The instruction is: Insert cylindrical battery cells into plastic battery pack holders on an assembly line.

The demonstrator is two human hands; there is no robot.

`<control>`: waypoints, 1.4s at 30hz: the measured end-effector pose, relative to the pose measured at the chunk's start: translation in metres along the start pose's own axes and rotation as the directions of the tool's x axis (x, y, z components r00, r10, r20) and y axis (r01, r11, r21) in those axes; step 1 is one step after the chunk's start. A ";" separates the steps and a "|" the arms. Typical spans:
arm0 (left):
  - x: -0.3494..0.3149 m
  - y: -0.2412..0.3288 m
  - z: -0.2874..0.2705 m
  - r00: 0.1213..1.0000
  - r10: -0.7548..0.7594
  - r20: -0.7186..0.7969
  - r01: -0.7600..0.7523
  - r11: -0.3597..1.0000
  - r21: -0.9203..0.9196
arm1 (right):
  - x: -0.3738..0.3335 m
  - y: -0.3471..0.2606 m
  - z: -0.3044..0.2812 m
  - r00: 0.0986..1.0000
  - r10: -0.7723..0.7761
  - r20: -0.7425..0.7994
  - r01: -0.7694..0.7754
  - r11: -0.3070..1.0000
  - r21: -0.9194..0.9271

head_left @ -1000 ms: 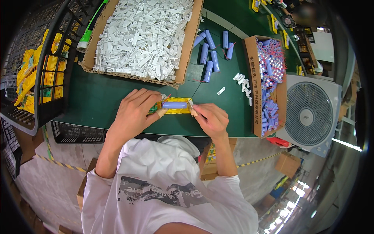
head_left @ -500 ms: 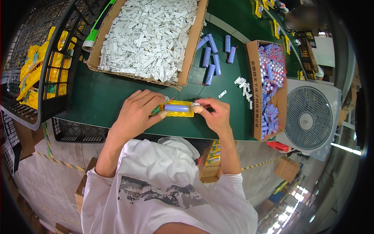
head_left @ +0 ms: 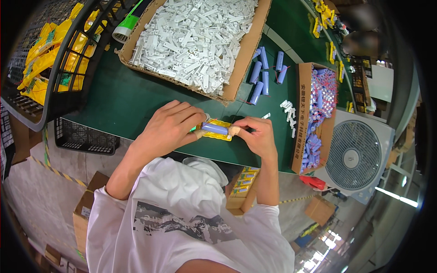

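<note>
My left hand (head_left: 170,127) and my right hand (head_left: 256,134) grip the two ends of a yellow plastic holder (head_left: 217,134) over the green table (head_left: 132,100). A blue cylindrical cell (head_left: 214,128) lies lengthwise in the holder between my fingers. Several loose blue cells (head_left: 264,77) lie on the table beyond my right hand. A few small white plastic pieces (head_left: 288,111) are scattered right of them.
A big cardboard box of white plastic parts (head_left: 195,41) stands at the back. A narrow box of blue cells (head_left: 318,113) stands at the right, next to a white fan (head_left: 355,154). Black wire baskets with yellow parts (head_left: 50,59) stand at the left.
My right hand has shifted along the holder's right end, and the holder with the cell has stayed between both hands.
</note>
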State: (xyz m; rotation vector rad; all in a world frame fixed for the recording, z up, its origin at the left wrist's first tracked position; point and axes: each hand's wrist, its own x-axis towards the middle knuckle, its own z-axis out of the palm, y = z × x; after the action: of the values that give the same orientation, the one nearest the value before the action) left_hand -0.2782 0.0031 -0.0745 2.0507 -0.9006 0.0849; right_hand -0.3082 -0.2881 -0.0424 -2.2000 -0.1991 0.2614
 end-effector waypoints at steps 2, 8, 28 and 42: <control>-0.002 0.000 0.001 1.000 0.017 -0.003 -0.017 1.000 0.026 | -0.001 -0.006 0.001 1.000 0.004 0.027 -0.002 0.999 -0.048; -0.006 -0.006 -0.001 0.996 0.084 0.000 -0.084 0.995 0.051 | -0.011 -0.005 0.017 0.997 0.014 -0.079 -0.012 0.999 0.031; 0.030 0.037 -0.019 0.847 0.528 -0.060 -0.468 0.795 0.386 | -0.038 0.002 -0.053 0.969 0.199 0.144 -0.246 0.797 0.552; -0.003 0.040 0.009 0.950 0.302 0.081 -0.308 0.949 0.074 | 0.280 0.088 -0.219 0.706 0.460 -0.539 0.146 0.649 0.746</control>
State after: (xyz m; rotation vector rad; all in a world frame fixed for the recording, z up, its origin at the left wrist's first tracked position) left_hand -0.3082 -0.0161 -0.0536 1.9867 -1.2733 0.2248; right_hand 0.0231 -0.4426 -0.0168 -1.3143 0.4918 -0.3667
